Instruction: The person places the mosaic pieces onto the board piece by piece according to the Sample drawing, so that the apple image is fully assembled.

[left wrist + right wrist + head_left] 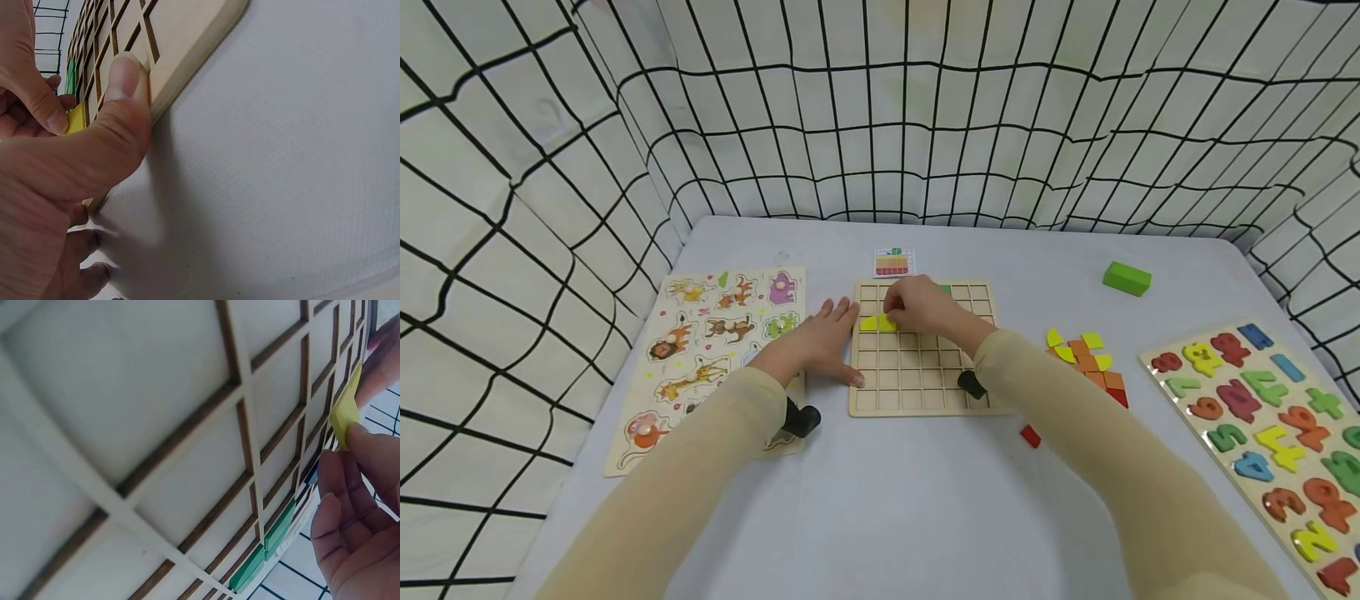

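Note:
A wooden grid board (910, 375) lies flat on the white table. My left hand (815, 343) rests at its left edge with the fingers spread, the thumb (122, 87) pressing on the board's rim. Over the upper left cells, my right hand (925, 305) pinches a yellow piece (345, 415) between thumb and fingertips. One yellow piece (868, 323) sits in a cell just left of it. Green pieces (279, 529) lie in cells along the far side, partly hidden by the right hand in the head view.
Behind the board is a small picture card (893, 262). An animal puzzle (730, 287) lies left, a number puzzle (1221, 454) right. Loose yellow, orange and red pieces (1086, 358) lie by the right forearm, a red piece (1031, 436) nearer, a green block (1126, 278) farther back. Black netting surrounds the table.

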Demonstrator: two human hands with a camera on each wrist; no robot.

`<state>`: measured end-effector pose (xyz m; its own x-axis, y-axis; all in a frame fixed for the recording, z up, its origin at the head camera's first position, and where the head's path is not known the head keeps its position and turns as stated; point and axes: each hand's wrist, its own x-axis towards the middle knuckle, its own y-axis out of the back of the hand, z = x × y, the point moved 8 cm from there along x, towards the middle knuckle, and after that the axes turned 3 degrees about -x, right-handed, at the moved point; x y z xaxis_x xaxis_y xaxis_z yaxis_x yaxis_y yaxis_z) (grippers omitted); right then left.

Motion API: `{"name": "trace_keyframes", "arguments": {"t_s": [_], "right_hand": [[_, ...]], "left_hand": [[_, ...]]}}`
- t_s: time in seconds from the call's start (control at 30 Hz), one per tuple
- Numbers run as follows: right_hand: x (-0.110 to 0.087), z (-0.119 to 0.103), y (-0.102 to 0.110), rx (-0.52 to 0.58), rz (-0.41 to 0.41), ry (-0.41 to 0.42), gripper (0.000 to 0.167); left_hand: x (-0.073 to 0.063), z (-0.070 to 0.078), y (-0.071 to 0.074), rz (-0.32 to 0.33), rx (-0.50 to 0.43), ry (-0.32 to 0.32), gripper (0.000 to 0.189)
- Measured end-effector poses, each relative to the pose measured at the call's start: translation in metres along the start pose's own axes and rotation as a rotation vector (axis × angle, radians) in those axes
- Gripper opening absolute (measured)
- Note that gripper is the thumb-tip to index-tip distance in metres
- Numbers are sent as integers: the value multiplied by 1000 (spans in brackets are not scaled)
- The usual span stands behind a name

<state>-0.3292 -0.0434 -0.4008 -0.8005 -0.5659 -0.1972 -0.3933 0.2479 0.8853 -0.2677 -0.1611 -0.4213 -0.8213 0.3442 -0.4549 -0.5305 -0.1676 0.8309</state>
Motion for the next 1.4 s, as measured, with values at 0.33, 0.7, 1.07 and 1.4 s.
{"name": "trace_keyframes", "arguments": {"t_s": [0.33,0.7,1.07,1.4], "right_hand": [[1,-1,-5,-60,-25,7,16],[-12,2,3,-50,-10,28,20],[-65,77,45,19,68,-24,20],[-128,166,57,-22,28,-195,23]], "left_hand": [[2,-1,-1,2,4,3,124],[0,0,-1,11,0,-1,125],[1,1,0,17,24,1,124],[2,0,-1,9,13,6,124]]}}
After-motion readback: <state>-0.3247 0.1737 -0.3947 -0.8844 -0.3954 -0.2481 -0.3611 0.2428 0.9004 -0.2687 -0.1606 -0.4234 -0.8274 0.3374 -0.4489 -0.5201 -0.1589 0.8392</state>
